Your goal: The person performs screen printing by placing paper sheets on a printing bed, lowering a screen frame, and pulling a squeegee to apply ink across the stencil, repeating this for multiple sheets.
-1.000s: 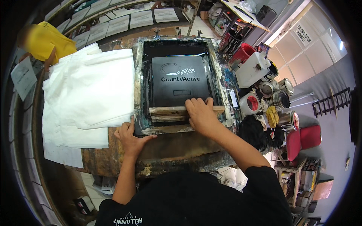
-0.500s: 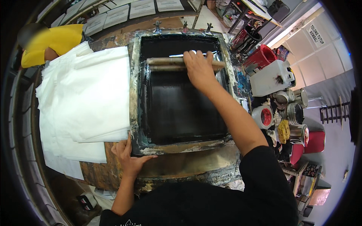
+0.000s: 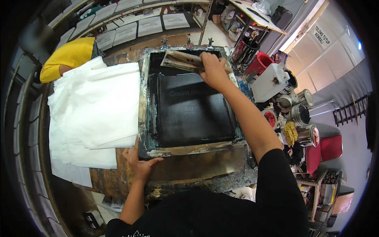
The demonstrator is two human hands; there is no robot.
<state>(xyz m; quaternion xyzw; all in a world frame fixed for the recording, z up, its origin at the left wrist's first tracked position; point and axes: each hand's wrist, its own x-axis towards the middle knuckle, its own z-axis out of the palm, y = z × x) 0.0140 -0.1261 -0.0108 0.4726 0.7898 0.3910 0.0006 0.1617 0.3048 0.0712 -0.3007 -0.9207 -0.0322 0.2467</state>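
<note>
A wooden-handled squeegee (image 3: 179, 60) is in my right hand (image 3: 215, 71), tilted over the far end of a screen-printing frame (image 3: 143, 104). My fingers wrap its handle near the right end. Dark ink lies at the far end of the mesh (image 3: 189, 118), where faint lettering shows. At the frame's near left corner rests my left hand (image 3: 139, 164), index finger stretched along the left side and thumb spread along the near edge. Beside the frame on the left is a pile of white sheets (image 3: 96, 110), fabric or paper; I cannot tell which.
Clamps (image 3: 188, 42) hold the frame's far side on the stained wooden table (image 3: 106, 179). Paint tins (image 3: 306, 134), a white jerrycan (image 3: 270, 83) and a red bucket (image 3: 258, 64) crowd the right. A person in yellow (image 3: 67, 57) bends at far left, near racks (image 3: 150, 27) of printed sheets.
The squeegee has gone from lying level across the mesh to tilted, its broad side showing, nearer the far rim. My left hand keeps its corner. The whole view has shifted slightly.
</note>
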